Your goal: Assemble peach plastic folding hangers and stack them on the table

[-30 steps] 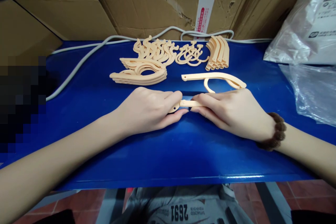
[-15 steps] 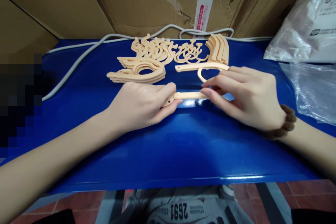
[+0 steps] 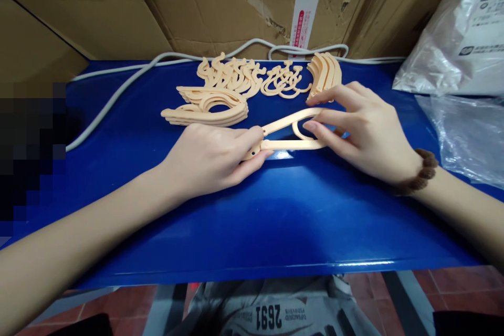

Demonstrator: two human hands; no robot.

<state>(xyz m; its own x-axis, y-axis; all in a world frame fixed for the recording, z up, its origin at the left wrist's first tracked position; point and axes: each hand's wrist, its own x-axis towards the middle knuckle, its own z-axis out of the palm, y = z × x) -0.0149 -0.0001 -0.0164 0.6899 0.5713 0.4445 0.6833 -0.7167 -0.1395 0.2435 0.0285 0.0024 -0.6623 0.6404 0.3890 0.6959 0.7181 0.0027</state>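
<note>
My left hand [image 3: 214,157] rests on the blue table [image 3: 244,231], its thumb and fingers pinched on the left end of a straight peach plastic hanger arm [image 3: 289,144]. My right hand [image 3: 364,128] grips a second peach hanger piece with a hook [image 3: 293,119], holding its right end and tilting it so its left end meets the arm near my left fingertips. Further back lie a stack of curved hanger arms [image 3: 208,107], a pile of hooks [image 3: 252,76] and a row of short arms [image 3: 325,71].
Cardboard boxes [image 3: 220,0] stand behind the table. A white cable [image 3: 118,92] runs along the back edge. Clear plastic bags [image 3: 460,63] lie at the right. A blurred patch covers the left edge.
My right hand let go of the straight arm, reached back, picked up the hooked piece and swung it down toward the arm held by my left hand. The left hand stayed put.
</note>
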